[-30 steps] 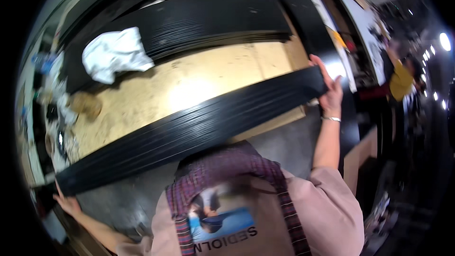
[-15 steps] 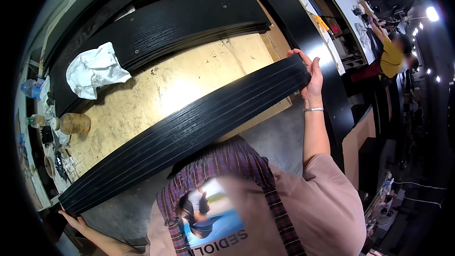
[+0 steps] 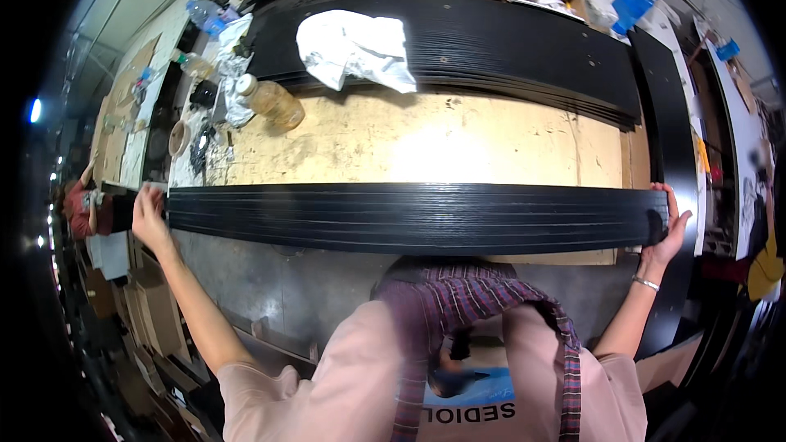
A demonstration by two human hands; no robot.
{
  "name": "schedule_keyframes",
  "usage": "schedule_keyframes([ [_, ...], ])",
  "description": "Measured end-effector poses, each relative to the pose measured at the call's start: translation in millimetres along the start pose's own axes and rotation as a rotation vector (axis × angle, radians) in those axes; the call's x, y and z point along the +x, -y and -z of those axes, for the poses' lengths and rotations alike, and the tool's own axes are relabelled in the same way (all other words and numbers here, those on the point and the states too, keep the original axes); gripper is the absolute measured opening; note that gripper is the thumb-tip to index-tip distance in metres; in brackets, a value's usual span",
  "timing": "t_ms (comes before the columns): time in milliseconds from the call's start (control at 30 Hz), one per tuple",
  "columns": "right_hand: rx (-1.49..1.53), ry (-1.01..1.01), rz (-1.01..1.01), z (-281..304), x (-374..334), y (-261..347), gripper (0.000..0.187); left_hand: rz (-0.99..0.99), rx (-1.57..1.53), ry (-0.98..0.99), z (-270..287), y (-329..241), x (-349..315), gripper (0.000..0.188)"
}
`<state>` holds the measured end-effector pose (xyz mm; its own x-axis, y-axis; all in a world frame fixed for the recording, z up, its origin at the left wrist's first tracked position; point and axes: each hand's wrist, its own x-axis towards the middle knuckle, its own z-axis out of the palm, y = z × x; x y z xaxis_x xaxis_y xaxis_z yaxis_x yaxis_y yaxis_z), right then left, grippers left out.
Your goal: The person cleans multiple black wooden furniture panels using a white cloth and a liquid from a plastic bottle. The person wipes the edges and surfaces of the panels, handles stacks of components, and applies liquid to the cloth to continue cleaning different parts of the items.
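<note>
A bundle of long black boards (image 3: 417, 217) spans the front of the worktable, their edges showing as parallel lines. Around its right end my right hand (image 3: 673, 227) is closed, thumb out to the side. My left hand (image 3: 150, 219) is at the opposite end, fingers curled in against the board ends; part of its grip is hidden. Behind the bundle is the pale, stained worktable top (image 3: 508, 139). Farther back lies a stack of wider black boards (image 3: 524, 45) with a crumpled white cloth (image 3: 352, 49) on it.
A jar of yellowish liquid (image 3: 274, 105) lies tilted at the table's left, near a clear bottle (image 3: 196, 64) and a tape roll (image 3: 178, 139). A blue bottle (image 3: 637, 2) stands back right. Another long black board (image 3: 675, 155) runs along the right side. Someone in red (image 3: 79, 211) is far left.
The bundle has swung from a slant to level across the table's front edge. My left hand has risen with its end, while the right end has dropped. My view has turned too.
</note>
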<state>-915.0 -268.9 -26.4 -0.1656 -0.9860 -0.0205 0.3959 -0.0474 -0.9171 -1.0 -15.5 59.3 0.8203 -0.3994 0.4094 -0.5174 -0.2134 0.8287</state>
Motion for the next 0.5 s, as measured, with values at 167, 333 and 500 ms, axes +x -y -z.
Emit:
schedule_keyframes([
  [167, -0.004, 0.006, -0.011, -0.4, -0.3, 2.8, 0.077, -0.022, 0.069, 0.643, -134.4, -134.3, -48.2, 0.03],
  [333, -0.002, 0.018, 0.0, 2.5, -0.2, 2.3, 0.079, -0.238, 0.326, 0.954, -264.9, -164.1, -43.0, 0.024],
  [500, -0.05, 0.014, 0.025, -1.4, -4.7, 5.7, 0.078, -0.487, 0.777, 0.789, -365.6, -156.9, -9.4, 0.035],
])
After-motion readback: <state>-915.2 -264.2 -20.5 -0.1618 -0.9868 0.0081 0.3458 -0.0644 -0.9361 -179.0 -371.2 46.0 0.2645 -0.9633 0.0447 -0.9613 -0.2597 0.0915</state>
